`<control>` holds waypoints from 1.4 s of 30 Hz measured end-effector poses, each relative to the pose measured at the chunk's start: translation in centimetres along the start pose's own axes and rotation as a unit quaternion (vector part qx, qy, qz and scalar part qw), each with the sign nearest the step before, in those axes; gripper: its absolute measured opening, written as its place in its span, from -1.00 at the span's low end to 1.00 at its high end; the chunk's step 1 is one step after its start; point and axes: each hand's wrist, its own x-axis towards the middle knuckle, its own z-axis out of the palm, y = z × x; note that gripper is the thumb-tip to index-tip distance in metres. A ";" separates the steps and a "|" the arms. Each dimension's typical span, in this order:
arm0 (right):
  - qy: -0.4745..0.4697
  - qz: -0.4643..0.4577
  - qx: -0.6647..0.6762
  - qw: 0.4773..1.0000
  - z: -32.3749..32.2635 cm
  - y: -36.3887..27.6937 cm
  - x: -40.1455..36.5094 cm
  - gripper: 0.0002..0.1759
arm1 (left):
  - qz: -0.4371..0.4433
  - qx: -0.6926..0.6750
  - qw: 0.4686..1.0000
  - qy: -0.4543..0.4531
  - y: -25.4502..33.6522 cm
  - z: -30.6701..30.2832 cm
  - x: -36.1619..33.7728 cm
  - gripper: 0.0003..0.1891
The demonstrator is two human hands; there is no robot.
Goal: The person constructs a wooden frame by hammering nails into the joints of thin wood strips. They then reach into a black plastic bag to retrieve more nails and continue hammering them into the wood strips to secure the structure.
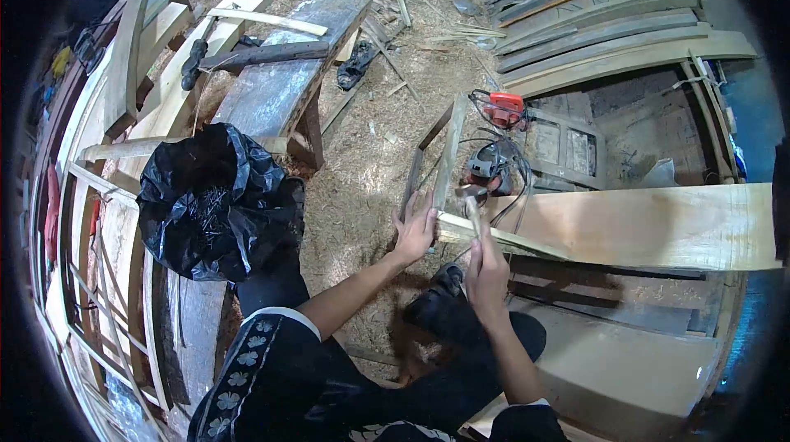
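My right hand is wrapped around the handle of a hammer, whose metal head points up near the end of a board. To its left, my left hand grips the near corner of a narrow wooden frame, which extends away from me. A thin wooden strip runs right from that corner, close to the hammer handle. On my left thigh lies a black plastic bag with many nails inside.
A wide plank extends right beside the hammer. Behind it are a grey power tool, a red power tool and black cords. Curved boards are stacked at upper right. A wooden bench stands at left; shavings cover the floor.
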 end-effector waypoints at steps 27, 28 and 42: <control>-0.051 0.000 -0.021 0.998 1.5 0.9 -1.1 -0.54 | 0.001 -0.065 0.998 -0.010 -0.8 0.8 0.1 -0.37; -0.053 -0.002 -0.019 0.998 1.2 0.1 -0.5 -0.54 | -0.001 -0.063 0.998 -0.007 -0.8 0.7 0.3 -0.37; -0.044 0.007 -0.085 0.995 0.8 -0.5 -0.5 -0.51 | -0.015 -0.028 0.999 -0.029 0.7 -0.9 -0.1 -0.37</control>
